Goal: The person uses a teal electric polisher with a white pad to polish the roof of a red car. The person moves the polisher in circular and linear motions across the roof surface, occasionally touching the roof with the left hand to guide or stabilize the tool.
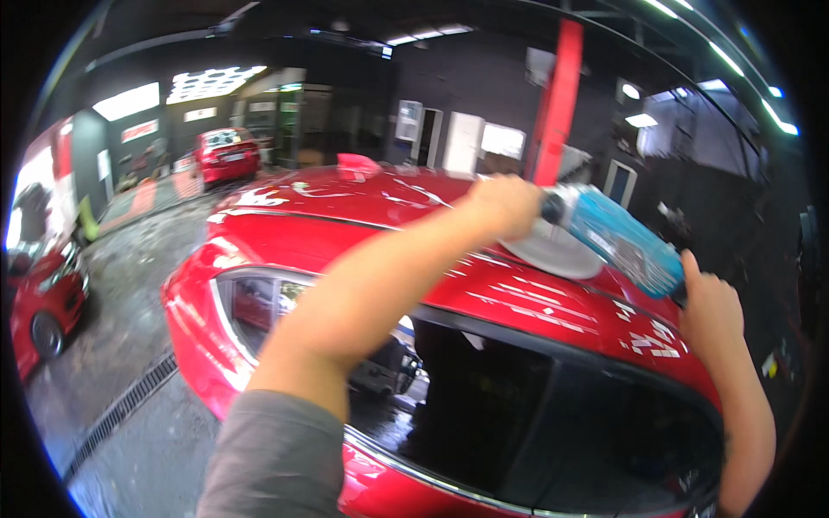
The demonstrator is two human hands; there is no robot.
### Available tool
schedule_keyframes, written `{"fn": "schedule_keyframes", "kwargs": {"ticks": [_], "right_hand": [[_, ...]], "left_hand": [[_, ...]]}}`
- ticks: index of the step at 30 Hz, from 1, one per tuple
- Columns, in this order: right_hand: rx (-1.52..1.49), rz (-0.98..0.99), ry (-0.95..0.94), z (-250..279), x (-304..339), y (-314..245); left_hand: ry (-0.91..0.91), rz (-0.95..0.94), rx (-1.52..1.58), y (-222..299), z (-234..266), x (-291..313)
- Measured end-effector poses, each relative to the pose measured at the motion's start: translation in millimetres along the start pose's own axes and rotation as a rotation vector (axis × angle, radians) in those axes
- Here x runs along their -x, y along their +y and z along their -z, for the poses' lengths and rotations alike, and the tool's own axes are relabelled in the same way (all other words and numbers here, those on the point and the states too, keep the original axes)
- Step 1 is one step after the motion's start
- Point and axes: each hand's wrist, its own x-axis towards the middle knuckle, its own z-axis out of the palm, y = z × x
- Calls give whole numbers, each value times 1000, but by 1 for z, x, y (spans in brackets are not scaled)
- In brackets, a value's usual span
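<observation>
Head view: blue power polisher [617, 237] right of the frame's centre, above the roof of a glossy red car [285, 246], slanted from upper left to lower right. Fitted under its front end: pale grey round pad [553, 250], set flat-side down at the roof; full contact or slight gap, cannot tell. Left hand [505, 207]: closed in a fist around the dark front grip, upper centre of the frame, bare forearm crossing from the lower left, dark grey sleeve [276, 457] at the lower edge. Right hand [712, 311]: wrapped around the dark rear end of the same tool, right side of the frame, thumb side uppermost; fingertips partly hidden. On the car: bright reflections of lights across the roof, red roof fin [357, 164] at upper centre, dark side windows [484, 401] across the lower centre and lower right. Behind the roof, upper right of centre: upright red column [560, 104] in front of dark walls. Upper left of the frame: second red car [229, 157], well apart. Left edge: third red car [52, 298], partly cut off. Lower left: long floor drain [121, 410] set into the grey floor [129, 259].
</observation>
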Motion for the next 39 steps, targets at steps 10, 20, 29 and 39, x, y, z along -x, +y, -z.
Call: {"fn": "schedule_keyframes", "kwargs": {"ticks": [10, 20, 29, 39], "right_hand": [[-31, 115, 51, 67, -54, -155], [-106, 248, 30, 134, -152, -385], [-220, 314, -34, 143, -204, -465], [-89, 152, -70, 114, -175, -374]], "left_hand": [[95, 140, 120, -163, 8, 83], [162, 232, 85, -416, -4, 141], [104, 285, 41, -505, 15, 151], [184, 91, 1, -412, 10, 96]]}}
